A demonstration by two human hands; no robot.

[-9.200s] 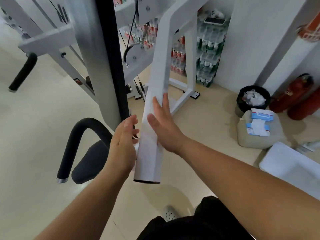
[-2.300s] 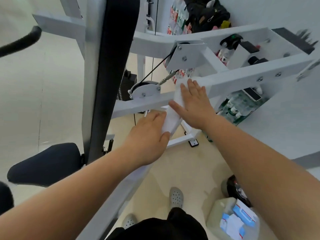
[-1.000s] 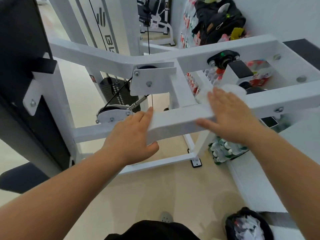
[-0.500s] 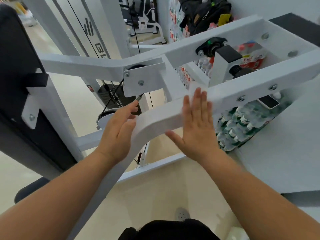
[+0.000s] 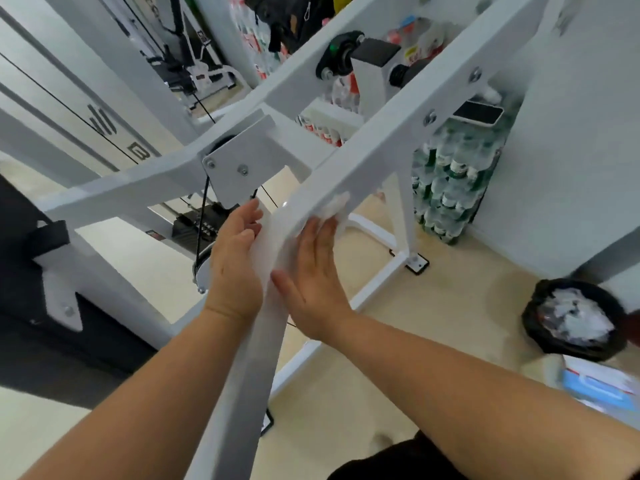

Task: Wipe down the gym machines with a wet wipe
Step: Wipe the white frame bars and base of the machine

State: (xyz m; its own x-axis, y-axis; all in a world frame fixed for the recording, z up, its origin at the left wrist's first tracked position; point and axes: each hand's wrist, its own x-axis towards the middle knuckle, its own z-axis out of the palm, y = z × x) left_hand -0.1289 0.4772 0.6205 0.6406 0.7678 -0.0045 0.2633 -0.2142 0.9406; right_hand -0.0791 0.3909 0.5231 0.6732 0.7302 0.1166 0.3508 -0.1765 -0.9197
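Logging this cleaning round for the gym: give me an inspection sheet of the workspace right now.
Surface: white frame beam, slanted, under both hands.
Job's things: wipe crumpled against the beam at the right hand's fingertips.
Clutter: black bin holding used wipes; wipe pack on the floor.
Grippers: left hand flat on the beam; right hand pressing the wipe.
Cables: black cable running to a pulley.
Surroundings: bottled water packs, beige floor.

Single head-worn view looks forward and down; close above the white machine arm (image 5: 377, 140).
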